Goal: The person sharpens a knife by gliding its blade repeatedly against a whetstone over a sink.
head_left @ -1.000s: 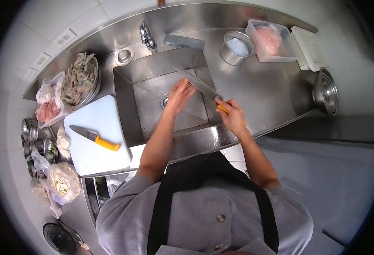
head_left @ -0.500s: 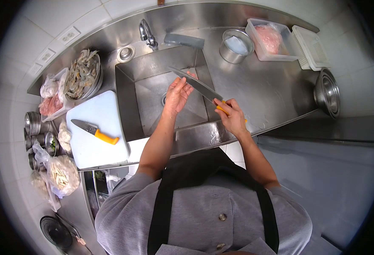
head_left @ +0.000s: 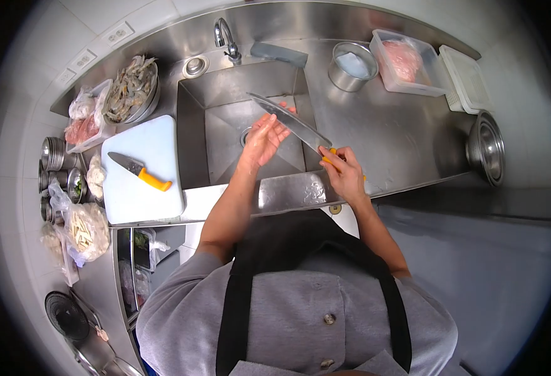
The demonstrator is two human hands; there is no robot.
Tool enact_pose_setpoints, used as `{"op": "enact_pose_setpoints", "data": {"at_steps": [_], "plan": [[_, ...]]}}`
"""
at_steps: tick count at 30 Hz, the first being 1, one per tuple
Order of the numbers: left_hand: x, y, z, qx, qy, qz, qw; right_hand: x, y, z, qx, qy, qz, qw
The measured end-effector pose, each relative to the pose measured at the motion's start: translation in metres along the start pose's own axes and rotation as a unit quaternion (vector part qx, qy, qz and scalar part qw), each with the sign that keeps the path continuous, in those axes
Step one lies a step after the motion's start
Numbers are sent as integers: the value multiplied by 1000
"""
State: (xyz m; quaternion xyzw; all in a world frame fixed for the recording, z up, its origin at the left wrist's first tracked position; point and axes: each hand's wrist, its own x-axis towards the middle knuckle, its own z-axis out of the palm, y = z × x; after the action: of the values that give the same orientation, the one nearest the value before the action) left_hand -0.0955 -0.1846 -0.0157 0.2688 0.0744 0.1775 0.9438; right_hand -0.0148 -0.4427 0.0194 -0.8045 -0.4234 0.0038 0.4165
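My right hand [head_left: 345, 174] is closed round the yellow handle of a long kitchen knife [head_left: 291, 124], held over the sink [head_left: 191, 135]. The blade slants up to the left, its tip above the far part of the basin. My left hand [head_left: 264, 141] is at the middle of the blade, its thumb on the near side and the fingers passing behind. What look like its fingertips show past the blade's far edge. A second yellow-handled knife [head_left: 141, 171] lies on the white cutting board [head_left: 131, 203] left of the sink.
A faucet [head_left: 225, 39] and a sharpening stone [head_left: 280, 54] are behind the sink. At left stand a bowl of shrimp [head_left: 131, 89] and a tub of meat [head_left: 87, 128]. To the right are a metal pot [head_left: 352, 67], a meat container [head_left: 407, 62], a white basket [head_left: 464, 78] and steel bowls [head_left: 485, 150].
The camera view has shifted slightly, moving the counter things in the frame. Both hands keep nearly the same hold on the knife, which stays over the sink.
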Motion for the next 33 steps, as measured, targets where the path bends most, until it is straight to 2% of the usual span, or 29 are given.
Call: {"op": "enact_pose_setpoints", "data": {"at_steps": [2, 5, 12, 15, 18, 20, 21, 22, 23, 24, 26, 28, 29, 31, 32, 33], "plan": [[-8, -4, 11, -35, -52, -69, 996, -1, -1, -3, 9, 2, -9, 1000], [-17, -18, 27, 21, -77, -63, 995, 1, -4, -5, 21, 12, -33, 999], [-30, -25, 36, 50, -59, -19, 997, 3, -1, -10, 39, 37, -95, 994], [-32, -23, 33, 65, -70, -13, 995, 2, 4, -10, 47, 16, -79, 996], [-25, -17, 24, 88, -74, -59, 992, 1, 6, -12, 43, 18, -51, 998], [-3, -5, 5, 362, -107, -116, 919, -3, 13, -11, 46, 47, -20, 998], [12, 0, 0, 462, -76, -119, 876, -5, 16, -11, 51, 74, 11, 996], [35, 11, -2, 463, -83, -120, 874, -7, 20, -13, 48, 80, 13, 996], [63, 22, -3, 612, -78, -123, 777, -10, 23, -18, 37, 98, 25, 994], [94, 33, -2, 743, -72, -120, 655, -13, 26, -23, 25, 118, 37, 992], [158, 47, -2, 842, -52, -99, 528, -21, 28, -33, 11, 136, 53, 989], [225, 47, -35, 905, -68, 22, 418, -31, 25, -40, -4, 157, 73, 985], [245, 49, -42, 905, -79, 28, 417, -37, 25, -43, -29, 158, 90, 983], [280, 52, -49, 966, -59, 91, 236, -45, 18, -44, -63, 168, 115, 977], [296, 56, -50, 963, -69, 97, 240, -49, 12, -45, -74, 168, 141, 973], [308, 61, -48, 972, -84, 27, 220, -54, 10, -47, -85, 165, 166, 969]]}}
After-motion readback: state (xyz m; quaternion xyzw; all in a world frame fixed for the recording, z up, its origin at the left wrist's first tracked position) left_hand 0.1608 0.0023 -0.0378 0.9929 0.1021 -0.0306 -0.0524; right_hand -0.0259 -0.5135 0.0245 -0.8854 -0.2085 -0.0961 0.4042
